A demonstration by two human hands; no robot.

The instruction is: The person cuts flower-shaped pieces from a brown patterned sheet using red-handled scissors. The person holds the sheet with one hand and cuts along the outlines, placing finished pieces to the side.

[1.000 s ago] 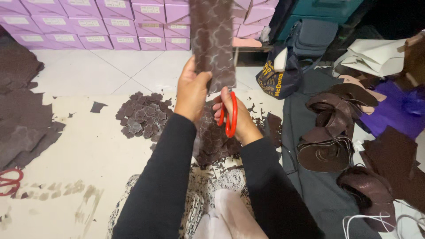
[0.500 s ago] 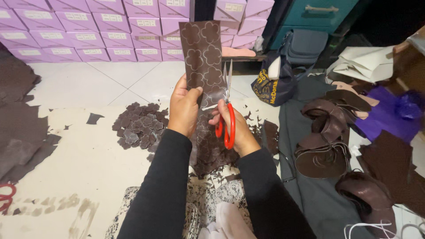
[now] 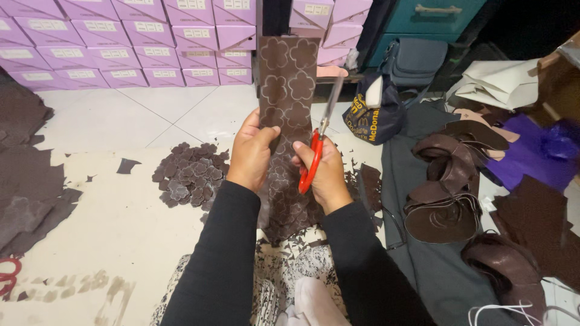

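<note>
A: Scissors blades blurred, can't tell how far apart. Second red pair cut off at left edge.

B: Brown strip partly hidden behind both hands.

head cam | looks down, forward | close over floor

My left hand grips the brown flower-marked strip mid-frame; my right hand works red-handled scissors alongside it.
</note>
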